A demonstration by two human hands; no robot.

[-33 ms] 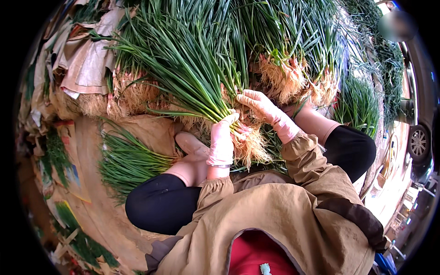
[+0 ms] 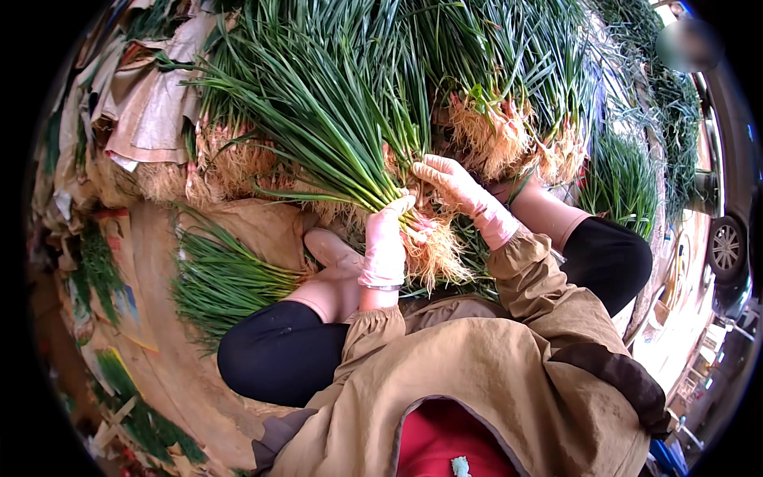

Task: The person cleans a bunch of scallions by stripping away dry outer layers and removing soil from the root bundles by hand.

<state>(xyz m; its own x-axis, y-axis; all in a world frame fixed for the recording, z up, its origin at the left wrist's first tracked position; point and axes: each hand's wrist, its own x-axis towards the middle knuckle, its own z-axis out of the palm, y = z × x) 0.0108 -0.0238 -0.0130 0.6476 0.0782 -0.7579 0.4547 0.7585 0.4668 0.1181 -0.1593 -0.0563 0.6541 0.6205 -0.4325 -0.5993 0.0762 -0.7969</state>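
Note:
My left hand (image 2: 385,230), in a pale pink glove, is closed round the base of a bunch of garlic chives (image 2: 338,135). The long green leaves fan out up and to the left. Below my grip hang their reddish ends and tangled yellowish roots (image 2: 433,253). To the right of it my right hand (image 2: 449,181), gloved too, has its fingers bent and pinched at the stems beside the bunch. Whether it grips a single stalk of chives there cannot be made out. Both hands are above the ground between my bent legs.
A wide heap of rooted chives (image 2: 493,48) lies across the far side, with a root clump (image 2: 489,131) facing me. A smaller pile of chives (image 2: 230,278) rests on brown sheeting by my left knee. Folded cloths (image 2: 155,119) cover the heap's left part. A parked car (image 2: 727,246) stands far right.
My right hand has shifted very slightly to the right at the stems. My left hand and the bunch have stayed in place.

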